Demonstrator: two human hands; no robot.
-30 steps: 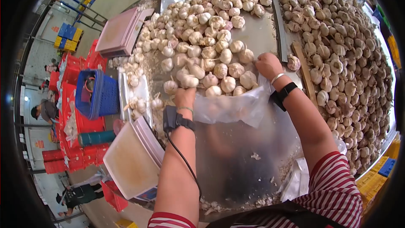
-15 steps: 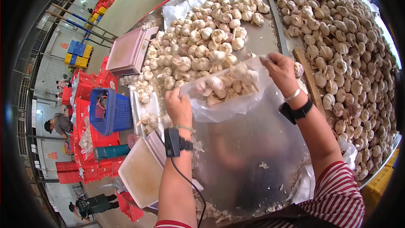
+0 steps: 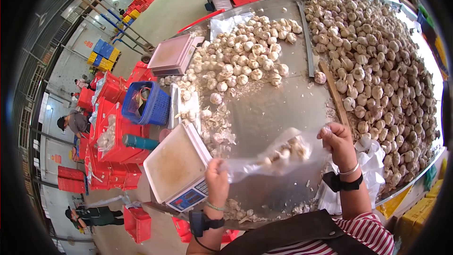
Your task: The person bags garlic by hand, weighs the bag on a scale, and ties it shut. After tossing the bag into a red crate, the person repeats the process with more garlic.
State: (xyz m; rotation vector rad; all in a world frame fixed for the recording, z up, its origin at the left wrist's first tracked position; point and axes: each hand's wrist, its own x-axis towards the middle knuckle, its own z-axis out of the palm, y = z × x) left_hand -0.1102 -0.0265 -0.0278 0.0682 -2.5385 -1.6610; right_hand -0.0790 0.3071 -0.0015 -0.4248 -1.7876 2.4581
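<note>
A clear plastic bag with garlic bulbs inside is stretched sideways between my hands over the steel table. My left hand is closed on the bag's left end, beside the digital scale. At the bag's right edge, my right hand is closed in a pinch on the film. The bulbs bunch toward the right part of the bag, slightly blurred. Beyond it lies a heap of garlic, with loose skins scattered nearby.
A larger garlic pile fills the right side behind a wooden strip. White plastic bags lie by my right forearm. To the left are a second scale, a blue basket, red crates and other people.
Both hands have come down closer to my body with the bag. The bag has left the heap, and its bulbs now sit toward the right. My view has shifted too.
</note>
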